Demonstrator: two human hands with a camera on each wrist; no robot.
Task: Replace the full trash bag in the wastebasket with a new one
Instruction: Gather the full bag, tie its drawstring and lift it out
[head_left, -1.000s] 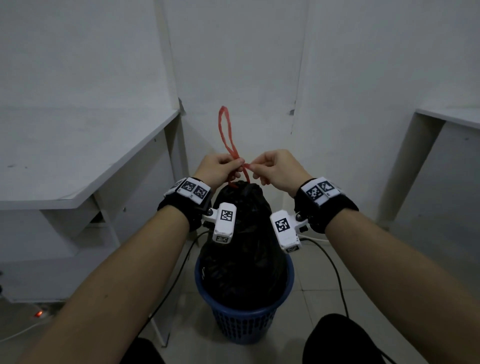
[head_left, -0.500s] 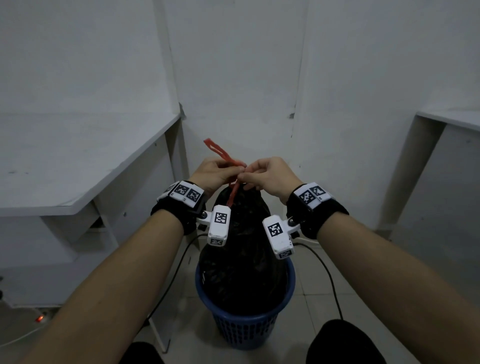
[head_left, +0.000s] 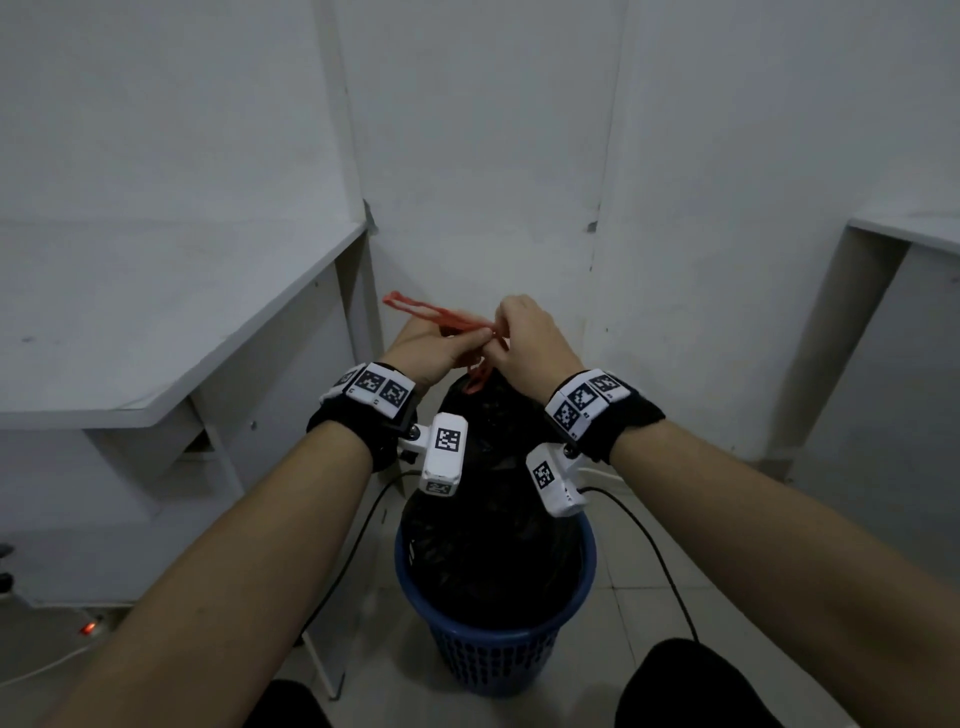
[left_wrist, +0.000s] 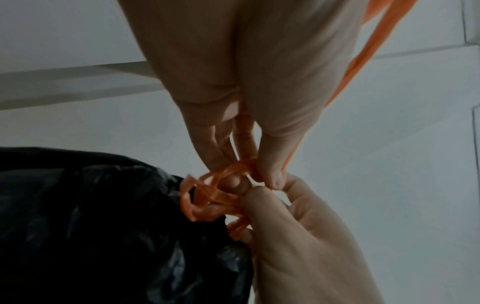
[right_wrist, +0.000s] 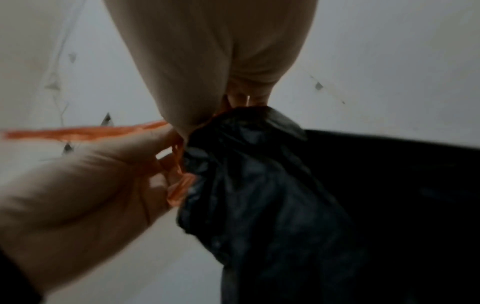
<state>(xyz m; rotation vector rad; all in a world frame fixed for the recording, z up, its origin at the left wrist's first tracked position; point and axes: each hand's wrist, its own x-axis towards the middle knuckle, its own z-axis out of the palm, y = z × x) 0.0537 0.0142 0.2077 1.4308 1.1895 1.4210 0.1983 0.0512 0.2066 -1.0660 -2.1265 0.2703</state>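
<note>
Black trash bag of thin, crinkled, faintly glossy plastic film, orange drawstring of thin, creased plastic ribbon, blue wastebasket of matt perforated plastic, floor of smooth pale tiles, walls matt white

Bare forearms; behind each of the hands a black wristband carries white blocks printed with black square codes. White tagged cameras hang beneath, trailing black cables.

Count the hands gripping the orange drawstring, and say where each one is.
2. The left hand pinches the drawstring just above the bag neck; the right hand pinches it beside the left, fingertips meeting.
</note>
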